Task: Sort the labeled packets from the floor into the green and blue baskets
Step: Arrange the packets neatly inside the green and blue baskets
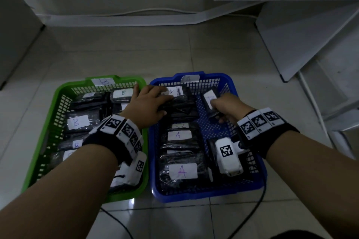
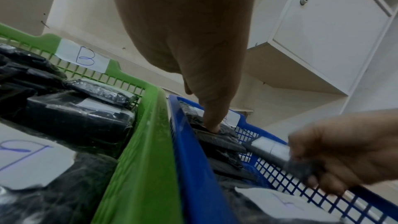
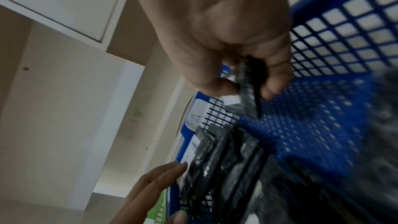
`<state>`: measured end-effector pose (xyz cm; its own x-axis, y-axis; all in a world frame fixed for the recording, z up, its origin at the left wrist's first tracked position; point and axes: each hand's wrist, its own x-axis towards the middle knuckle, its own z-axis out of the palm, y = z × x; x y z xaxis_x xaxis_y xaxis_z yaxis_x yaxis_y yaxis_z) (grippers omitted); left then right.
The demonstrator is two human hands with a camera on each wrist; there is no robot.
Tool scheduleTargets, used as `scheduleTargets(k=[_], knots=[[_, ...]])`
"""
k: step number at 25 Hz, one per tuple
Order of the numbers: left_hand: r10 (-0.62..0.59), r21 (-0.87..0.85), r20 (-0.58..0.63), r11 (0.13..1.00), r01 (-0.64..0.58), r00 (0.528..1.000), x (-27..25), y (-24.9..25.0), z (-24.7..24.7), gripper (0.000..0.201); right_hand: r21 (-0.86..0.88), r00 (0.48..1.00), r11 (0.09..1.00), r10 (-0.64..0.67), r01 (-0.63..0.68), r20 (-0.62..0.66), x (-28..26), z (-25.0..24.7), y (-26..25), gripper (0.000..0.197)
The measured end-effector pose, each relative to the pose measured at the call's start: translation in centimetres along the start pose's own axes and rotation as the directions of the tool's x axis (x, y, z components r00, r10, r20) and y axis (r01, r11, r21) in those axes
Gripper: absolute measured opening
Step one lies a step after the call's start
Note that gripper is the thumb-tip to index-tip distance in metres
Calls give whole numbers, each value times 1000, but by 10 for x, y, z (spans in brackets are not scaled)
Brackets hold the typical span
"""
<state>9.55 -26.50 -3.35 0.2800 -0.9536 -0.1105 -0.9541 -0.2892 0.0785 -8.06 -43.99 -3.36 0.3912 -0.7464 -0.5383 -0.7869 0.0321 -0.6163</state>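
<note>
Blue basket [image 1: 250, 186] | right hand [image 1: 226, 105] grip pinches packet [image 1: 209, 101], label perhaps A | left hand [image 1: 149, 103] flat on stack [image 1: 180, 106]

Head cam looks steeply down from above at green basket [image 1: 58, 106] and blue basket [image 1: 229, 83] on the floor. Left wrist cam sits low between baskets, facing forward. Right wrist cam is inside the blue basket, close. All share its far wall.

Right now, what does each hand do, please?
Left hand: open, fingers pressing on the packet stack in the blue basket.
Right hand: holds one packet.
</note>
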Motion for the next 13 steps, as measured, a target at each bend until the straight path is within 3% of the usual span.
scheduleTargets(k=[1, 3, 6, 8, 10, 11, 13], knots=[[15, -4, 11, 1000, -15, 1000, 0, 1, 1, 57, 1, 998, 1000, 30, -30, 62, 4, 4, 5, 13], [23, -7, 31, 1000, -23, 999, -1, 4, 3, 57, -85, 992, 995, -36, 46, 123, 14, 9, 10, 25], [92, -118, -74, 988, -100, 993, -5, 6, 2, 45, -334, 968, 909, -241, 249, 64, 16, 18, 13, 32], [182, -199, -92, 960, -197, 979, -8, 6, -1, 38, -477, 960, 839, -280, 261, 33, 16, 23, 17, 37], [246, -160, 56, 959, -234, 968, -12, 9, -2, 56, -577, 962, 789, -273, 213, -18, 13, 25, 21, 40], [249, -127, 156, 965, -230, 956, -13, 11, 0, 62, -596, 954, 771, -299, 225, -27, 8, 23, 19, 32], [227, -133, 286, 972, -196, 931, -16, 13, 5, 64, -537, 950, 790, -301, 295, 79, -4, 20, 13, 28]])
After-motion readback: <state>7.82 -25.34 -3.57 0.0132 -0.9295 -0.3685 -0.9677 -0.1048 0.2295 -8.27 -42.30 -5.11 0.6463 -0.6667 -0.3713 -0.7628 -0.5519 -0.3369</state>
